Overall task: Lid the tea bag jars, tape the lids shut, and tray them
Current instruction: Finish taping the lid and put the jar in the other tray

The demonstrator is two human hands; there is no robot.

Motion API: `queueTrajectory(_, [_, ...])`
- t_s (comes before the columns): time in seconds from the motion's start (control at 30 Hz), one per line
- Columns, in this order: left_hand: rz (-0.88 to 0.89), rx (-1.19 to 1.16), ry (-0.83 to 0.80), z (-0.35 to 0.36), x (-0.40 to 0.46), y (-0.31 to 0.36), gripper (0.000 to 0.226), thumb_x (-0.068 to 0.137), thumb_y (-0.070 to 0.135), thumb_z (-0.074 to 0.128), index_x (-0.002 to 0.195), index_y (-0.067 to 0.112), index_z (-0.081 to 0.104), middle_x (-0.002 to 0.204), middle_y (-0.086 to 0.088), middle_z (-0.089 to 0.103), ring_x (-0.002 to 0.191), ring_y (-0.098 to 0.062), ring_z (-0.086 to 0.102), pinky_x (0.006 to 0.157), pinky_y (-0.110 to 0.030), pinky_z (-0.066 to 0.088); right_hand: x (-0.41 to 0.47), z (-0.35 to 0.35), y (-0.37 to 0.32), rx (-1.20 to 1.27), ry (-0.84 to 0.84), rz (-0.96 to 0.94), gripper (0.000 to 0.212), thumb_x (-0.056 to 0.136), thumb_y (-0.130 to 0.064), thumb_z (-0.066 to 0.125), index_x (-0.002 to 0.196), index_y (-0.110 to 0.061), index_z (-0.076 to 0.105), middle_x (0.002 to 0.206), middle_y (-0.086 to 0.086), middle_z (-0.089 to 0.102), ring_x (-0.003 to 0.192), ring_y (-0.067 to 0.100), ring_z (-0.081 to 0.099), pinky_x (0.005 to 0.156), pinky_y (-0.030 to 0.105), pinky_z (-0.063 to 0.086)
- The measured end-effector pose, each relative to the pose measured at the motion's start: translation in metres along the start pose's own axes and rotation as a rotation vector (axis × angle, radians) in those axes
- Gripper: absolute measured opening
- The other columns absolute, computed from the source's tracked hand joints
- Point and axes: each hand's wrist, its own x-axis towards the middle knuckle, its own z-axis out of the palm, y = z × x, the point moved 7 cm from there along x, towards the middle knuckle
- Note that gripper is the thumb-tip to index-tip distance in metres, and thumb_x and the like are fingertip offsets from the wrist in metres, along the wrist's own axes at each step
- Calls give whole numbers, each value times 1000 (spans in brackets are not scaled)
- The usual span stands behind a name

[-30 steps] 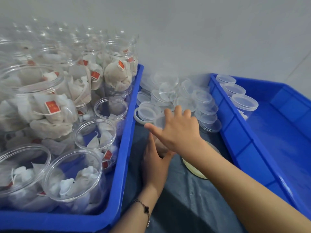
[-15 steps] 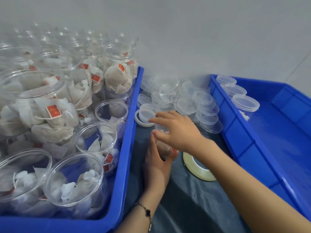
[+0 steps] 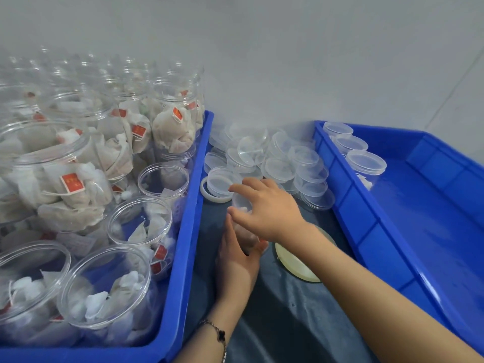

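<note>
A clear tea bag jar (image 3: 245,233) stands on the dark cloth between two blue trays. My left hand (image 3: 237,258) grips its side from below. My right hand (image 3: 269,208) curls over its top and holds a clear lid (image 3: 241,203) on the jar's mouth. A pile of clear lids (image 3: 282,161) lies just beyond. A roll of tape (image 3: 296,260) lies flat on the cloth, partly under my right forearm. The left blue tray (image 3: 183,231) holds several open jars of tea bags. The right blue tray (image 3: 366,218) holds three lidded jars (image 3: 365,162) at its far left corner.
A grey wall rises behind everything. A white ring-like lid (image 3: 217,189) lies at the near left edge of the lid pile. The dark cloth (image 3: 288,323) runs toward me between the trays.
My right hand drew back from the lid pile with a lid and brought it down onto the jar held by my left hand. The left hand stayed on the jar.
</note>
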Motion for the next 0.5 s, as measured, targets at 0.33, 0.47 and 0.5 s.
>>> queueTrajectory(0.33, [37,30,68,-3,-1,-1,96,72,39,77,148,20,21,148,-2,37,132,-20,37,100,-26,33,-95,41,96,402,-89,545,79,90,-55,44,150,-16,9,157,2,11,144,15,8,114,30,6])
queueTrajectory(0.47, [40,69,52,-1,-2,4,101,74,46,72,150,16,12,152,-8,28,137,-22,30,104,-26,28,-134,65,98,6,-219,341,86,86,-68,37,150,-19,8,158,-3,1,144,12,-6,112,26,-9])
queueTrajectory(0.5, [19,96,77,-4,-3,6,103,74,45,73,150,13,11,153,-11,25,138,-25,28,106,-29,25,-136,64,95,-45,-183,308,79,88,-66,34,150,-21,13,158,-5,7,144,11,-1,113,28,-8])
